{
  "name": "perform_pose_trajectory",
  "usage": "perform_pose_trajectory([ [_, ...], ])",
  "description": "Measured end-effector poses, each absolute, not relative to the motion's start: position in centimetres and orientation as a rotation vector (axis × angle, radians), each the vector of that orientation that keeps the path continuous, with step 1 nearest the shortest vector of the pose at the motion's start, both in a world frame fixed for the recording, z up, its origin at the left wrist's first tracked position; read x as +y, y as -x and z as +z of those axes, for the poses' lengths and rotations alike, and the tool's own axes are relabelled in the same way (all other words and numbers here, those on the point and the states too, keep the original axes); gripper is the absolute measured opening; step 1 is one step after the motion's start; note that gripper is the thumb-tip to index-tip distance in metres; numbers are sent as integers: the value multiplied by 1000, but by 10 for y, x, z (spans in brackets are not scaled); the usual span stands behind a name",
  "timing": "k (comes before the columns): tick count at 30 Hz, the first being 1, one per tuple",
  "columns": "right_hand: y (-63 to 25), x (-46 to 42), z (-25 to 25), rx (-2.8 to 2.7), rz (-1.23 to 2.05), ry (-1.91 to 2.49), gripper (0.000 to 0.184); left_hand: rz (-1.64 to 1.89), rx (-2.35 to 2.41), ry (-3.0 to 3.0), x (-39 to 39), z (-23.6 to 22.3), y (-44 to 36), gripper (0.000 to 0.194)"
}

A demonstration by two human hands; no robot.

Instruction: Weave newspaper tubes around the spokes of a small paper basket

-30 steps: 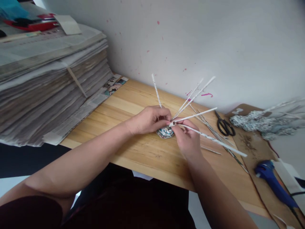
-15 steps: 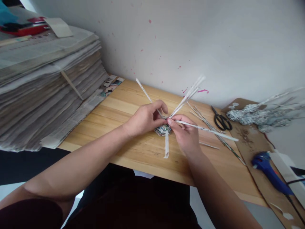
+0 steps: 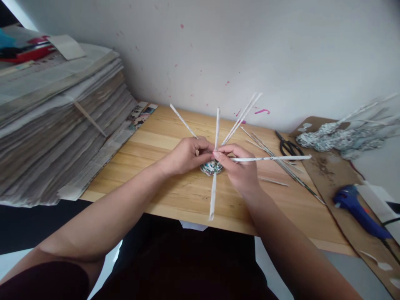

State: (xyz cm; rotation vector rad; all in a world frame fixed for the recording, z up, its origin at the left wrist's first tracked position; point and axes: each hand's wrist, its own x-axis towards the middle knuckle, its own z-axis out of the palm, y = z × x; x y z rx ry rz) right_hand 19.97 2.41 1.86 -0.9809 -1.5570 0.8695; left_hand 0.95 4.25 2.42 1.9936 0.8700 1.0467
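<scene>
A small round piece woven from rolled newspaper strips (image 3: 211, 167) is between my hands, just over the wooden table. Several white paper strips (image 3: 213, 198) stick out from it toward the front, back, left and right. My left hand (image 3: 192, 154) is closed on its left side, thumb and fingertips pinching near the top. My right hand (image 3: 236, 162) pinches at the far rim, its thumb meeting the left fingertips beside an upright paper strip (image 3: 218, 129). Another strip (image 3: 275, 158) runs out to the right past my right hand. Which strip each fingertip presses is partly hidden.
A tall newspaper stack (image 3: 62, 125) stands on the left. To the right lie loose paper sticks (image 3: 287, 173), black scissors (image 3: 289, 146), a blue glue gun (image 3: 359, 212) on cardboard and a woven newspaper piece (image 3: 331, 139). A white wall (image 3: 200, 54) rises behind the table (image 3: 175, 196).
One strip has separated from the bundle at upper right and now stands upright at the fingertips. The right-hand strip has swung up to nearly level. The view has shifted slightly.
</scene>
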Motion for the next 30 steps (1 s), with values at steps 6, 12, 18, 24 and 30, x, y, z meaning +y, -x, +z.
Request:
perform_pose_trajectory([
  [6, -217, 26, 25, -1769, 849, 880, 4, 937, 935, -2002, 41, 25, -8, 18],
  [12, -221, 23, 28, -2005, 406, 750, 18, 943, 945, -2018, 41, 27, -8, 15],
  [18, -215, 23, 24, -1852, 603, 851, 6, 923, 978, -2101, 41, 25, -7, 13],
  [24, -210, 29, 20, -1562, 986, 1001, 18, 872, 946, -2141, 40, 28, -4, 16],
  [30, -206, 33, 19, -1458, 1115, 1071, 23, 854, 915, -2015, 36, 30, -3, 16],
])
